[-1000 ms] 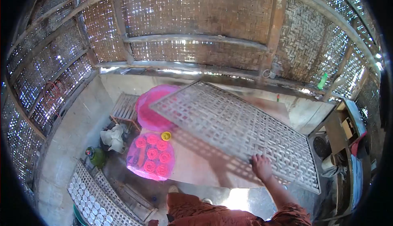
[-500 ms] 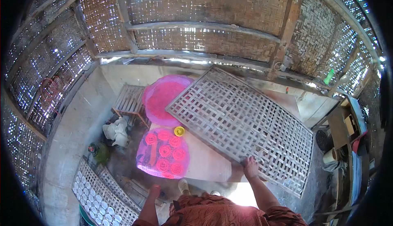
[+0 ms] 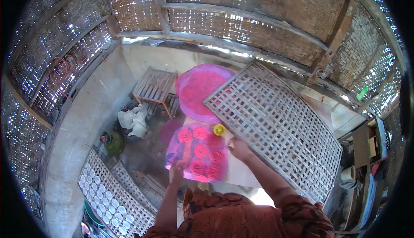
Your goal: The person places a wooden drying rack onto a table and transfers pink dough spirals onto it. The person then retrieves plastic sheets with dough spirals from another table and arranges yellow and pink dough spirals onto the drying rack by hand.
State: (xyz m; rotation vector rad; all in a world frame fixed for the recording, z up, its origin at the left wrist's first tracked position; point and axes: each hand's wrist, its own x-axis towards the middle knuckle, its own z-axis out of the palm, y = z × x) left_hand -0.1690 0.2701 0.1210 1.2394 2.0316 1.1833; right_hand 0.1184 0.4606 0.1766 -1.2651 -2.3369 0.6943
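Observation:
A pink plastic sheet (image 3: pixel 172 154) bearing several bright pink rosette-shaped rounds (image 3: pixel 201 150) lies at the left end of the pale board, its left side past the board's edge. My left hand (image 3: pixel 177 170) is closed on the sheet's near left edge, slightly blurred. At the opposite edge, my right hand (image 3: pixel 238 148) has its fingers bent against the sheet's right side. Just beyond that hand sits a small yellow cup (image 3: pixel 219 129). Close to my right forearm is a large woven bamboo rack (image 3: pixel 276 121), resting slanted over the board (image 3: pixel 246 175).
Behind the sheet is a round pink-covered tray (image 3: pixel 200 91), partly under the rack. A slatted wooden stool (image 3: pixel 155 85), white sacks (image 3: pixel 133 120) and a green gas cylinder (image 3: pixel 113 143) stand left. Another bamboo rack (image 3: pixel 142 208) with white discs lies lower left. Shelving (image 3: pixel 366 151) lines the right.
My right hand has left the bamboo rack's near edge and moved to the pink sheet. My left hand has come up from beside my body to the sheet's near left edge. The view has shifted.

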